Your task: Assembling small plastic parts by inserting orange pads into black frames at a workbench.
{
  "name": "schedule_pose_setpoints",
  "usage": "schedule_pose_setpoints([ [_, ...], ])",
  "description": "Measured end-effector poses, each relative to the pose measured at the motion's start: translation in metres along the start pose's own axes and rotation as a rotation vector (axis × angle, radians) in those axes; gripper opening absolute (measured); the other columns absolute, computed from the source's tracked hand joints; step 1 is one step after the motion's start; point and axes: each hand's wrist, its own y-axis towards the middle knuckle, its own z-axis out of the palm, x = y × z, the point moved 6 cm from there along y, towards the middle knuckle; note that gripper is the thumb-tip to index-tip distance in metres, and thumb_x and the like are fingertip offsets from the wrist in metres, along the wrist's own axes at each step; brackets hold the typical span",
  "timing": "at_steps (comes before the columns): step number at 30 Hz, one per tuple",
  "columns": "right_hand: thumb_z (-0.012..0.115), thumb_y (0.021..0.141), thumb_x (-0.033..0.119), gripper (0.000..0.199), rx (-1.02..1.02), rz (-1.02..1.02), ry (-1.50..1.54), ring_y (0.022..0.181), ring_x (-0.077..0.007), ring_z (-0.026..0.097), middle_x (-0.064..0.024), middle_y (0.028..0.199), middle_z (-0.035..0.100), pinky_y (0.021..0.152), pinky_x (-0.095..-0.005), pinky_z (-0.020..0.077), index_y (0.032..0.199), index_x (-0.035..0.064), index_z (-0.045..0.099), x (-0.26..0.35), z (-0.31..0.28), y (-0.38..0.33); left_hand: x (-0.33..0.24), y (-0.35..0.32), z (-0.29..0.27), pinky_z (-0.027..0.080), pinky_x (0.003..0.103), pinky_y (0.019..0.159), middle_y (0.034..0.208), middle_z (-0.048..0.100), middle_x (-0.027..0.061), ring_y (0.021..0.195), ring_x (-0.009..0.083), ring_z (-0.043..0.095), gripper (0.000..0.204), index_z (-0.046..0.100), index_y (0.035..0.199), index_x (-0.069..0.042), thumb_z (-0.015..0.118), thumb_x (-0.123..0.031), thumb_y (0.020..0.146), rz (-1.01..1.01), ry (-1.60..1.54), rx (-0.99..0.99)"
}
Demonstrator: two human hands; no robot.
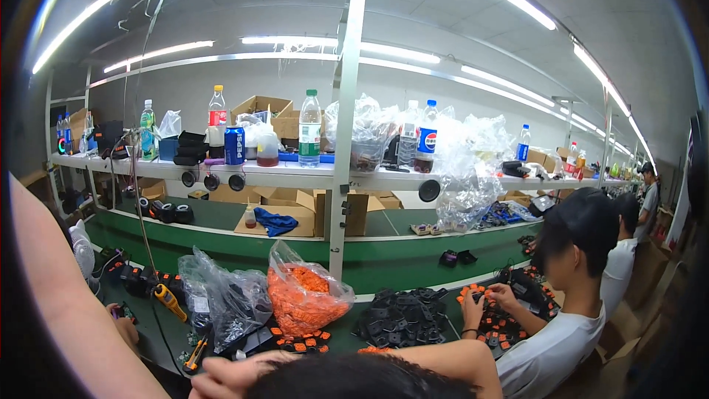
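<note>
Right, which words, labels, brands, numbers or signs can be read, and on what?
Printed wording isn't quoted here, only located:
Blue can: large white lettering, legible.
Large blue-capped bottle: blue label, small print unreadable.
Green-capped bottle: green label, too small.
Yellow-capped bottle: red label, too small.
Others: too small or blurred.

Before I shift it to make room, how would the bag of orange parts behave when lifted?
The bag looks thin and wrinkled, so it would probably sag. Its mouth appears open, so orange parts might spill if tipped.
</note>
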Motion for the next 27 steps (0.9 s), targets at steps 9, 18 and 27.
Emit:
schedule_pose_setpoints([
  [9,0.065,0.09,0.023,0.017,-0.135,-0.607,-0.004,0.07,-0.0138,0.053,-0.0021,0.089,0.055,0.057,-0.0283,0.0357,0.096,0.0076,0.063,0.044,-0.023,0.035,0.003,0.001,-0.029,0.039,0.03,0.074,0.112,0.054,0.0057,0.09,0.0156,0.049,0.095,0.053,0.142,-0.001,0.097,-0.05,0.074,-0.05,0.006,-0.063],
  [18,0.058,0.101,0.014,0.012,0.51,-0.319,-0.229,0.072,-0.0125,0.058,0.0009,0.089,0.063,0.061,-0.027,0.0418,0.092,0.015,0.067,0.075,0.11,-0.119,0.001,-0.002,-0.018,0.039,0.03,0.074,0.112,0.054,0.0061,0.091,0.016,0.05,0.093,0.054,0.141,-0.001,0.097,-0.049,0.074,-0.086,-0.011,-0.032],
  [27,0.058,0.1,0.022,0.015,0.279,-0.673,-0.088,0.069,-0.0142,0.056,-0.0003,0.087,0.059,0.059,-0.0309,0.0396,0.094,0.0102,0.066,0.077,0.099,-0.093,0.004,-0.021,-0.025,0.04,0.03,0.075,0.112,0.055,0.0065,0.091,0.0164,0.051,0.091,0.055,0.14,-0.001,0.097,-0.047,0.074,-0.113,0.025,-0.009],
])
